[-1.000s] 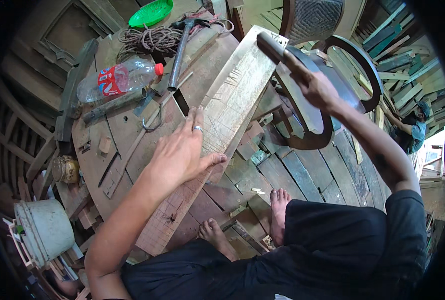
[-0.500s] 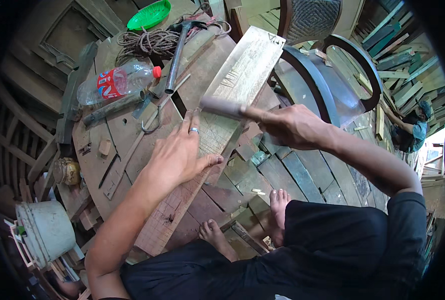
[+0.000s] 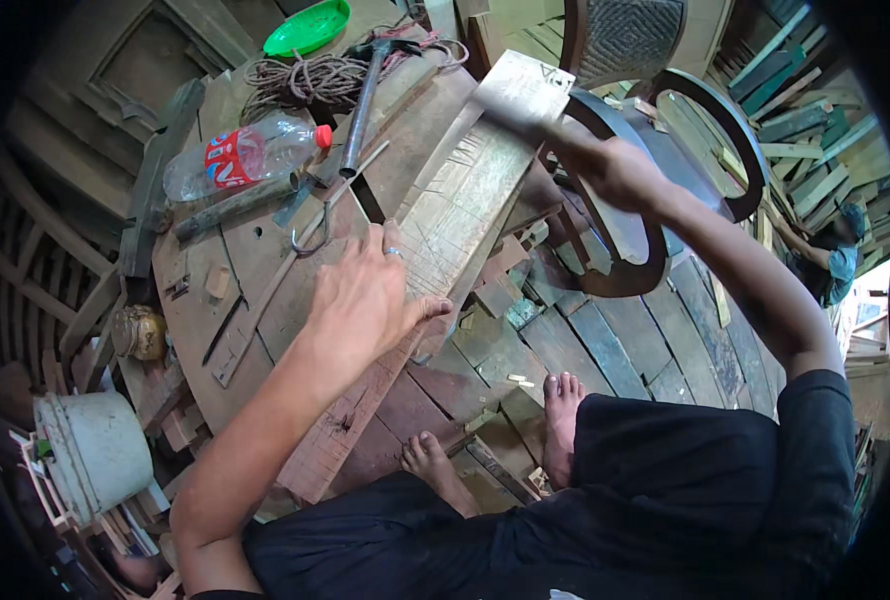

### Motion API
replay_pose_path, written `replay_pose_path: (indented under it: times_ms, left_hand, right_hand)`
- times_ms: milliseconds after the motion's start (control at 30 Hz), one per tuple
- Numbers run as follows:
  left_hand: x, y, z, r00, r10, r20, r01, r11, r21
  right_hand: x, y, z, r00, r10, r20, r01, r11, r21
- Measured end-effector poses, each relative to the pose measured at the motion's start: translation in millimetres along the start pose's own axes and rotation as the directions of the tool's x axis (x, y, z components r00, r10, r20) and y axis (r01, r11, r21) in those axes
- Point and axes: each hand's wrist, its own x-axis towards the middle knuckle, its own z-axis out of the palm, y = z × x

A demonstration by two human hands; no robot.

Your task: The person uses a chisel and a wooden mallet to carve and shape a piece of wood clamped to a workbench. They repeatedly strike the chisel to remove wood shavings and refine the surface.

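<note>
A long wooden plank point(image 3: 480, 185) lies slantwise across the wooden bench, scored with many pencilled and cut lines. My left hand point(image 3: 360, 290), with a ring on one finger, spans the plank near its middle. The fingers reach over its left edge and the thumb rests by the right edge. Above the far part of the plank my right hand point(image 3: 620, 172) is closed round the handle of a tool point(image 3: 515, 118) with a dark, long head. Motion blurs that tool, and its exact kind cannot be told.
On the bench lie a clear plastic bottle point(image 3: 250, 155), a hammer point(image 3: 365, 110), a coil of rope point(image 3: 310, 85), a metal hook point(image 3: 310, 235) and a green basket point(image 3: 307, 27). Dark curved chair arms point(image 3: 645, 240) stand right. A white bucket point(image 3: 95, 450) sits left; another person point(image 3: 830, 255) works far right.
My right hand has swung the tool up and away, from beside my left hand to above the plank's far part. My left hand stays on the plank.
</note>
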Motion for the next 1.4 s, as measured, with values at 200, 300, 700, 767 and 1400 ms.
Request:
replay_pose_path:
  times_ms: [200, 300, 700, 767, 1400]
  left_hand:
    - [-4, -13, 11, 0.999, -0.04, 0.001, 0.04, 0.999, -0.001]
    - [-3, -11, 3, 0.999, -0.022, 0.041, 0.021, 1.0, 0.011]
    - [1, -6, -5, 0.996, -0.029, 0.082, 0.029, 1.0, -0.004]
    - [4, -3, -3, 0.999, 0.015, 0.05, -0.015, 1.0, -0.013]
    - [-2, -11, -1, 0.997, -0.026, 0.067, 0.025, 1.0, 0.019]
  right_hand:
    - [-32, -85, 22, 0.992, -0.104, 0.065, 0.089, 0.975, 0.204]
    - [-42, -76, -4, 0.95, -0.218, 0.221, 0.205, 0.975, 0.082]
    - [-43, -43, 3, 0.987, -0.151, 0.045, 0.147, 0.985, 0.091]
    - [-31, 9, 16, 0.976, 0.2, -0.087, -0.196, 0.979, 0.046]
    - [-16, -59, 21, 0.97, -0.226, 0.089, 0.227, 0.974, -0.008]
